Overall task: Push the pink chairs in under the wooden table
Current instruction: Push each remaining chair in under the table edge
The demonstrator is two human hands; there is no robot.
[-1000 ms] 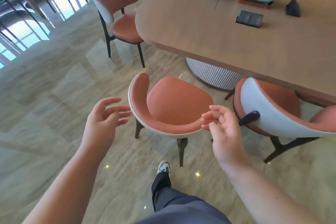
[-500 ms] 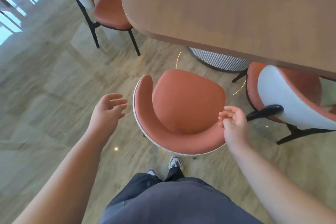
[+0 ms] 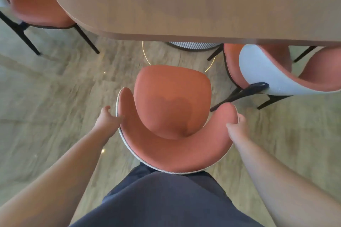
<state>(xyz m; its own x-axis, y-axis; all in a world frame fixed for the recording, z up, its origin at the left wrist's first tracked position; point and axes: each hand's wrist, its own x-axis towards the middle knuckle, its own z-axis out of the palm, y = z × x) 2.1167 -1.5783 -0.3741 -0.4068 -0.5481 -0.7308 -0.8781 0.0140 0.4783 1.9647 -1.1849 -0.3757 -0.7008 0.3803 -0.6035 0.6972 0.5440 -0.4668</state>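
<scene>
Hands [image 3: 108,120] now grip pink chair [image 3: 171,101]

Polished beige veined floor [image 3: 55,101], pale and glossy, with small bright light spots [image 3: 104,73].

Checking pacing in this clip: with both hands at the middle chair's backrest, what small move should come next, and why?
Probably a short push straight forward. The left hand and right hand hold the two ends of the middle chair backrest, and bare floor shows between its seat and the wooden table edge, so the chair is not yet under it.
</scene>
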